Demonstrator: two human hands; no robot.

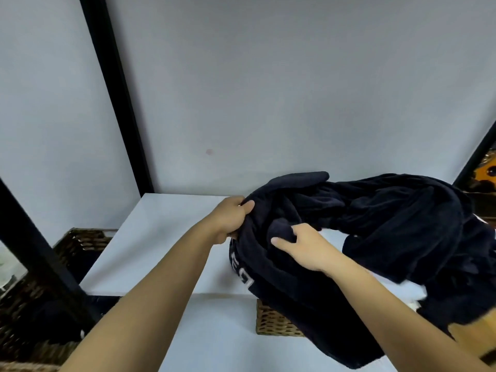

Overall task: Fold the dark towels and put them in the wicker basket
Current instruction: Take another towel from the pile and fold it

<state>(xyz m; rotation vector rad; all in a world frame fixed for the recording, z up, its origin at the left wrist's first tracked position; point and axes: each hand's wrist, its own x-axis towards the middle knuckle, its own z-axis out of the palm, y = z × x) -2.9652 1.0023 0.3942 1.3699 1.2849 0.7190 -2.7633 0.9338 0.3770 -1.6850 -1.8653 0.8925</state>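
While the head view looks down, the left hand [233, 214] grips a bunched edge of the dark towel [375, 237], fingers curled round the cloth. The right hand [300, 247] pinches a fold near the towel's middle, thumb out to the left. The towel hangs crumpled over the white bench [161, 237], draping over a wicker basket [273, 320] at the bench's front. White letters show on its lower edge. Another basket [80, 242] sits left, beside the bench.

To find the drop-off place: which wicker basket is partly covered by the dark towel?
The wicker basket below the right hand; the left-side basket is uncovered by it.
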